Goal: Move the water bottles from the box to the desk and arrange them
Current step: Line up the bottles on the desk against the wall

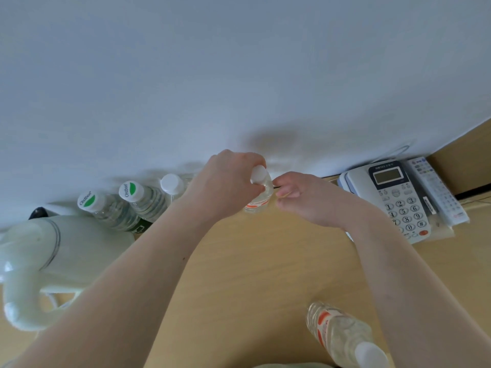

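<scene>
On the wooden desk point(252, 261) a clear water bottle with a white cap and orange label point(259, 192) stands upright near the white wall. My left hand point(225, 181) grips it around the neck just below the cap. My right hand point(300, 195) is at the bottle's right side, fingertips touching its body. Three more bottles stand along the wall to the left: two with green-marked caps point(89, 201) point(130, 191) and one with a plain white cap point(171, 183). Another orange-label bottle point(342, 333) stands at the desk's near edge. The box is out of view.
A white electric kettle point(45, 261) sits at the left with its cord on the desk. At the right stand a desk telephone point(393, 197) and a white remote control point(435, 192). A wooden panel point(465, 152) rises at the far right.
</scene>
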